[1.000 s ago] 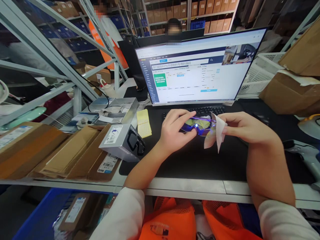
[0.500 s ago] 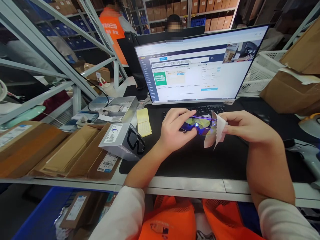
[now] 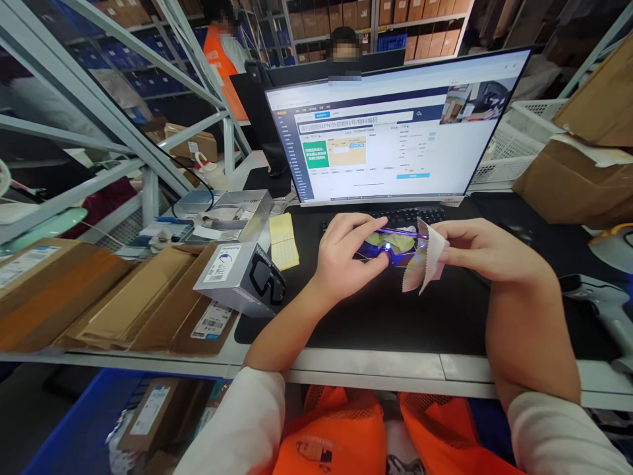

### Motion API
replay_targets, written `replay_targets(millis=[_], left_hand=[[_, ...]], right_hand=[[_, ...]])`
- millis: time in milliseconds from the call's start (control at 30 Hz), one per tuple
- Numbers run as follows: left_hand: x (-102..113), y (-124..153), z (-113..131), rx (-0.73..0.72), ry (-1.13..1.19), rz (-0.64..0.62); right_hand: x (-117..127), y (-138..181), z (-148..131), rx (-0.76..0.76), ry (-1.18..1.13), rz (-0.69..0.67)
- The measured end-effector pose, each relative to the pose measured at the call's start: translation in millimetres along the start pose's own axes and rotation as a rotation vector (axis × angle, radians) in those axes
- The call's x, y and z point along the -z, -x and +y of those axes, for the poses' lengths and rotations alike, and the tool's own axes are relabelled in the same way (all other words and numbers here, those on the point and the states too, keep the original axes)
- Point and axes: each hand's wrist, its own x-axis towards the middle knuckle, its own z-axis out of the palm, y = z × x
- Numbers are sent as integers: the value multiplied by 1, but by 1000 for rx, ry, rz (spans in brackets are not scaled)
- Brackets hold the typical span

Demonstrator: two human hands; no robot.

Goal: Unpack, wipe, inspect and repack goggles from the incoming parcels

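My left hand [image 3: 343, 260] is closed around the left side of a pair of glasses [image 3: 393, 245] with shiny blue-yellow lenses, held just above the black desk mat [image 3: 395, 316]. My right hand [image 3: 482, 251] pinches a small white cleaning cloth [image 3: 425, 260] against the glasses' right lens. Both hands hover in front of the keyboard [image 3: 405, 216] and the monitor [image 3: 395, 128]. A grey glasses box [image 3: 237, 277] with a picture of dark glasses lies to the left of my left hand.
Flat cardboard packages [image 3: 113, 297] lie at the left. An open grey box [image 3: 232, 214] and yellow sticky labels [image 3: 283, 241] sit behind the glasses box. A handheld scanner [image 3: 603, 303] rests at the right, cardboard boxes [image 3: 578, 171] behind it. Two people stand beyond the monitor.
My hands and the glasses have hardly moved. The person in the orange vest behind the monitor has shifted to the right. A yellow panel has appeared on the screen.
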Motion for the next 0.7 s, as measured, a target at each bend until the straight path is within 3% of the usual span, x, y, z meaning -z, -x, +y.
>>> replay_targets(millis=[700], left_hand=[[-2, 0, -1, -8, -1, 13]], right_hand=[[-1, 1, -2, -3, -19, 0]])
